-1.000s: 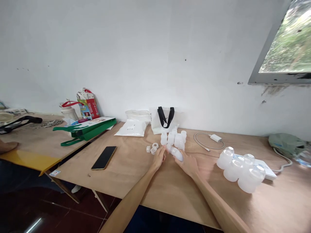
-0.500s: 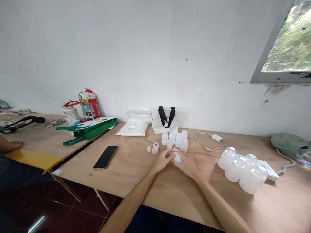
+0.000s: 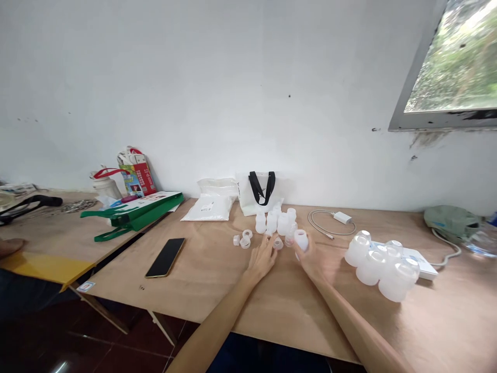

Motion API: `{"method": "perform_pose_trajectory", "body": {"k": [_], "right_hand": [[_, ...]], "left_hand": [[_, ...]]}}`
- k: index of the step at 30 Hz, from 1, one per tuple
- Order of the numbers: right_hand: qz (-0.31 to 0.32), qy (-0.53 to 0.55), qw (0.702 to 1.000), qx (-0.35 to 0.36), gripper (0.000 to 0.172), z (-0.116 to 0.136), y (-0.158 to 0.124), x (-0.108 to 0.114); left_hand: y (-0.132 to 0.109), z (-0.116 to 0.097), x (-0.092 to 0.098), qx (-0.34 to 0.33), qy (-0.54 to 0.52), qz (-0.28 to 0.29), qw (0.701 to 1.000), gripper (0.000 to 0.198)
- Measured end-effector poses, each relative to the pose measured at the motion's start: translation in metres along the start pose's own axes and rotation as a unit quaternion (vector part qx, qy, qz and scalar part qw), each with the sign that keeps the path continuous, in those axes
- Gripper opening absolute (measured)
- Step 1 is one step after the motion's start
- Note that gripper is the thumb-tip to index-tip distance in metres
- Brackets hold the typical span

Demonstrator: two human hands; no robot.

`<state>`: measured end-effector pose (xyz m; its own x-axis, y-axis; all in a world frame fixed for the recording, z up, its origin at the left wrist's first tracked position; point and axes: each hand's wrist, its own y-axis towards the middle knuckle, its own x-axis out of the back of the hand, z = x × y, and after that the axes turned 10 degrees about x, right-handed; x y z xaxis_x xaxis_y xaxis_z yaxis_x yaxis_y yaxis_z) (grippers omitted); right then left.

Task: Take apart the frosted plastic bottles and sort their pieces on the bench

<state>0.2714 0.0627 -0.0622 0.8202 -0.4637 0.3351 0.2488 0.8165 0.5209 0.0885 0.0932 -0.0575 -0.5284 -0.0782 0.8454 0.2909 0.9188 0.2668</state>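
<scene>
My right hand (image 3: 311, 259) is wrapped round a small translucent white bottle (image 3: 301, 240), its open mouth facing up. To the left, my left hand (image 3: 263, 259) reaches low over the table with its fingers stretched out, beside a translucent screw ring (image 3: 278, 243); whether it touches the ring I cannot tell. Just beyond the hands, several more small white bottles (image 3: 282, 223) stand in a cluster. More loose screw rings (image 3: 245, 242) lie on the wood left of my left hand.
Several domed-top bottles (image 3: 398, 280) stand at right beside a white box (image 3: 421, 264). A cable with adapter (image 3: 342, 217), black-handled bag (image 3: 252, 199), white packages (image 3: 209, 207), phone (image 3: 165, 257) and green bag (image 3: 135, 212) lie around. Another person's hand (image 3: 11, 245) rests at far left.
My hands have parted. The bottle has gone right in my right hand and now shows its open mouth; my left hand has let go of it and moved to the loose ring.
</scene>
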Motion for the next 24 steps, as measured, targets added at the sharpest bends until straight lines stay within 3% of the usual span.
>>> {"method": "perform_pose_trajectory", "body": {"k": [3, 5, 15, 19, 24], "right_hand": [[-0.082, 0.004, 0.996, -0.029, 0.059, -0.012, 0.007, 0.003], [-0.099, -0.012, 0.994, -0.032, 0.060, -0.022, 0.011, 0.004], [-0.045, -0.103, 0.993, -0.016, 0.062, -0.059, 0.021, 0.003], [-0.049, -0.125, 0.991, -0.022, 0.067, -0.068, 0.033, 0.006], [-0.018, -0.144, 0.989, -0.005, 0.062, -0.078, 0.048, 0.001]], "left_hand": [[0.006, -0.007, -0.004, 0.025, 0.073, 0.019, 0.997, 0.043], [0.008, -0.007, -0.008, 0.035, 0.084, 0.017, 0.996, 0.034], [0.003, 0.006, -0.011, -0.013, 0.020, 0.017, 1.000, 0.024], [0.002, 0.004, -0.008, -0.004, 0.006, 0.003, 1.000, 0.023], [0.003, 0.003, -0.007, 0.005, -0.001, -0.007, 1.000, 0.024]]}}
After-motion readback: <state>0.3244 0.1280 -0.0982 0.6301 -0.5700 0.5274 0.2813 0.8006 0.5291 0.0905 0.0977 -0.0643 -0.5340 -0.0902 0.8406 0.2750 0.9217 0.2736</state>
